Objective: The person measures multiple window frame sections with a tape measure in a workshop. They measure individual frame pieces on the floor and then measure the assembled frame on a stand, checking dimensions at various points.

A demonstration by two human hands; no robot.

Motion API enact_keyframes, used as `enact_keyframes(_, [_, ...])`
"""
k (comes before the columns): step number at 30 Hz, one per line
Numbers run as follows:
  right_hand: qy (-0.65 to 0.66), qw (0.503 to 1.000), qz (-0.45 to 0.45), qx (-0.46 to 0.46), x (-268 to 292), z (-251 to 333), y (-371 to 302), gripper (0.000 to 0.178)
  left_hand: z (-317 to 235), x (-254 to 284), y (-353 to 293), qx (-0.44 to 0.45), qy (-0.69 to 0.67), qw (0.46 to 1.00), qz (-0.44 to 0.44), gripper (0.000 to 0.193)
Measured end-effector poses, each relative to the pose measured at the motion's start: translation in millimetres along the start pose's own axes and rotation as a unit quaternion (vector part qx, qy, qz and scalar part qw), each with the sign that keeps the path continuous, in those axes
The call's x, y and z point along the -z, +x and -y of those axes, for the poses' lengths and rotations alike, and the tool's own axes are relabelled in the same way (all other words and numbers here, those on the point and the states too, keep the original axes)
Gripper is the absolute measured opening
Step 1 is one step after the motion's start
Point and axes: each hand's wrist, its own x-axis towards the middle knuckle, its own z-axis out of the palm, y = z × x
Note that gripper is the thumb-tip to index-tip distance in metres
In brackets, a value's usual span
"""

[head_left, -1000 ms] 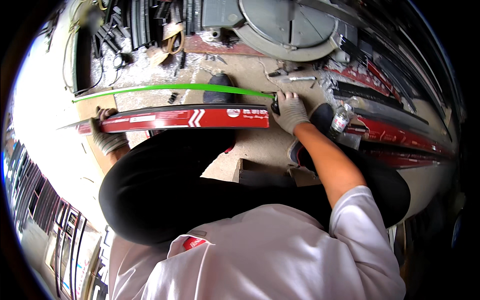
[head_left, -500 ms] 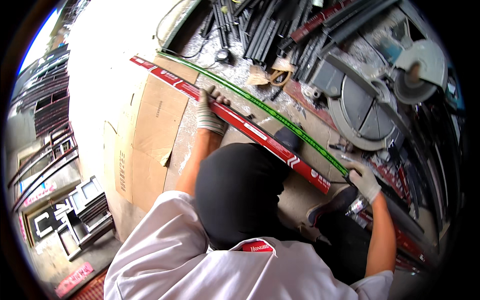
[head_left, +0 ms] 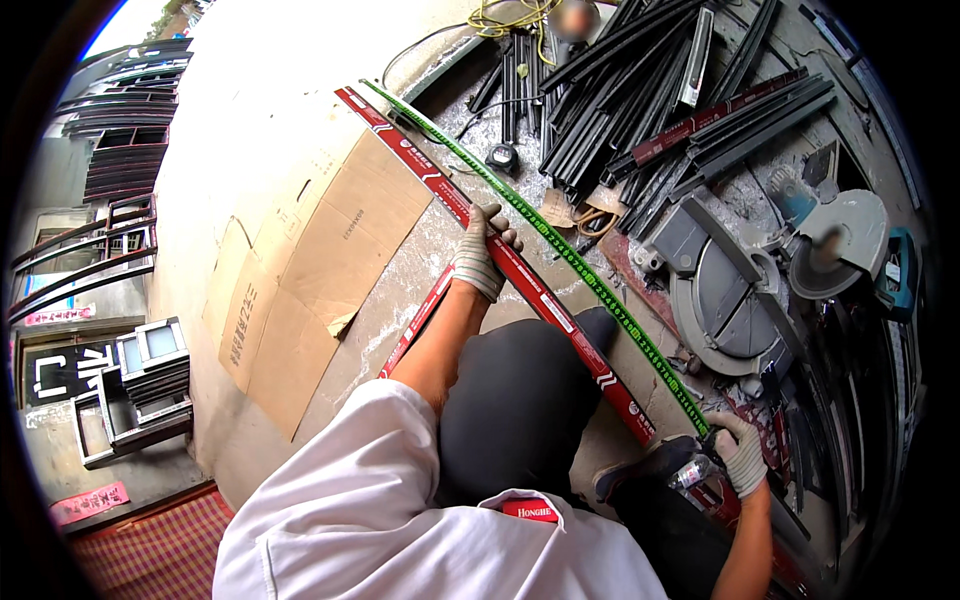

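Note:
My left hand [head_left: 480, 255], in a pale knitted work glove, wraps round a long narrow metal profile covered in red film [head_left: 545, 300]. The profile runs slantwise above my bent black-trousered knee, from the far left down to the near right. Beside it, on its right and roughly parallel, stretches a green tape measure blade [head_left: 590, 275]. At the blade's near end my gloved right hand [head_left: 740, 455] is closed on the tape measure, whose case is mostly hidden by the fingers. The far ends of blade and profile lie close together but apart.
Flattened cardboard [head_left: 310, 260] lies left on the floor. Another red-filmed strip [head_left: 425, 315] shows beside my left forearm. A mitre saw [head_left: 735, 290] stands at right. Dark profiles [head_left: 620, 90] are heaped beyond, near a second, black tape measure [head_left: 502, 158]. A clear bottle [head_left: 692, 472] is near my right hand.
The view has shifted, and the red profile and green blade now slope more steeply. The second red strip has come into sight beside my left forearm. Both hands keep their holds.

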Motion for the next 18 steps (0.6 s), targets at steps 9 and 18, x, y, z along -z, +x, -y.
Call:
enact_keyframes(9, [-0.006,0.999,-0.034,0.003,-9.7,4.9,-24.8,0.035,-2.6,-33.5,-5.9,-0.007,-0.02,0.999,0.046,0.052])
enact_keyframes(18, [-0.023,0.996,-0.082,0.015,-7.9,14.0,-51.8,0.036,-13.3,-66.9,-15.5,-0.019,-0.016,0.997,0.074,0.048])
